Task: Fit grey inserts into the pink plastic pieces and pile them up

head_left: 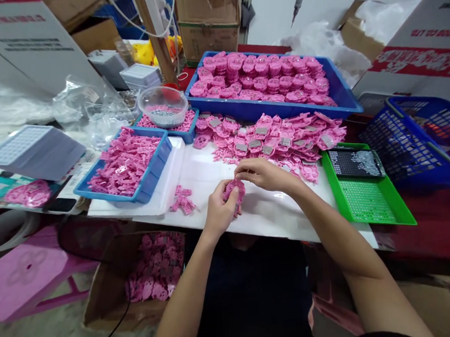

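My left hand (220, 209) is closed around a pink plastic toy shell (234, 191) just above the white work board (206, 172). My right hand (261, 174) pinches at the top of the same shell, fingers pressed together. A loose heap of pink shells (280, 139) with grey inserts lies just beyond my hands. A few small pink pieces (183, 199) lie to the left of my left hand.
A blue tray of small pink parts (127, 161) sits at the left, a big blue tray of stacked pink shells (268, 77) at the back. A clear bowl (163, 105), a green tray (368, 200), a blue basket (417, 141) and a floor box of pink shells (151, 272) surround the board.
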A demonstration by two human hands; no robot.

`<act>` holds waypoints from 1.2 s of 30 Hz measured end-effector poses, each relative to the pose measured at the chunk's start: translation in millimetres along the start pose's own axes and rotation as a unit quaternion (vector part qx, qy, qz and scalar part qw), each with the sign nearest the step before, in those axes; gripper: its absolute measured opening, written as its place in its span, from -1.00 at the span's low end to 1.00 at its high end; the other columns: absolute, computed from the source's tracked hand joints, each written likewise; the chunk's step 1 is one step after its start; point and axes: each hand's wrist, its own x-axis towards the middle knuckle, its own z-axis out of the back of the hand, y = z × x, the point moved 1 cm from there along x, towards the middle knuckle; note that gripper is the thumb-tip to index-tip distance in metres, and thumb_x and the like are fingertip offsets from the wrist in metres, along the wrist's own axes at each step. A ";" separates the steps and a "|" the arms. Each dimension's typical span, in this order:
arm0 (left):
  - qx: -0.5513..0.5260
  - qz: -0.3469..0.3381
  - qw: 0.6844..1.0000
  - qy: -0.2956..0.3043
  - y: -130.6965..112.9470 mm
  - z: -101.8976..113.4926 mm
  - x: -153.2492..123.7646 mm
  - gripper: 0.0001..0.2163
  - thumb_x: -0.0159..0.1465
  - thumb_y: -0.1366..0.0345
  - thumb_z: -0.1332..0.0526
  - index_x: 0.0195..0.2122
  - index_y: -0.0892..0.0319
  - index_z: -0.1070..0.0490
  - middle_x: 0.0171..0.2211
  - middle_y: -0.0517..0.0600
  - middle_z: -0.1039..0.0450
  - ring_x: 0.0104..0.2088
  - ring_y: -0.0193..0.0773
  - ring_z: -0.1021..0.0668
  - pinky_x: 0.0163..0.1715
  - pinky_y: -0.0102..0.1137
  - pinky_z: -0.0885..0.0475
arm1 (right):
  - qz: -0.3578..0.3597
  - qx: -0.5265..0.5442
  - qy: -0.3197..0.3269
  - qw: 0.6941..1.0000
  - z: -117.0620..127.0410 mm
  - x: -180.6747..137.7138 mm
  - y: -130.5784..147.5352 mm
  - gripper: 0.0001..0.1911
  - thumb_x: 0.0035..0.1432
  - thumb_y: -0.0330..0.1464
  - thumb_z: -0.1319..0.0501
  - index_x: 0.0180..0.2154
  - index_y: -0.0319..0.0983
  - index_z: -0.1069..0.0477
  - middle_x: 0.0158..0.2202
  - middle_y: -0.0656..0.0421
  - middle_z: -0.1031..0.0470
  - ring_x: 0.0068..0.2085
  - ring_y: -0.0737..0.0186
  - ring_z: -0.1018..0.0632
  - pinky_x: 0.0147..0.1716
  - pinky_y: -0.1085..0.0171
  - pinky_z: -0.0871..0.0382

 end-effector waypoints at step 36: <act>-0.078 0.007 0.997 -0.014 8.2 3.5 16.0 -0.69 0.25 0.03 -0.30 -0.35 0.20 -0.38 -0.66 -0.12 -0.38 -0.73 -0.35 -0.44 -0.72 -0.46 -0.32 | 0.124 -0.157 0.046 0.979 -32.6 72.5 31.8 -0.76 0.38 -0.45 -0.09 -0.10 -0.26 -0.53 -0.16 0.01 -0.55 -0.14 0.14 -0.50 -0.11 0.18 -0.34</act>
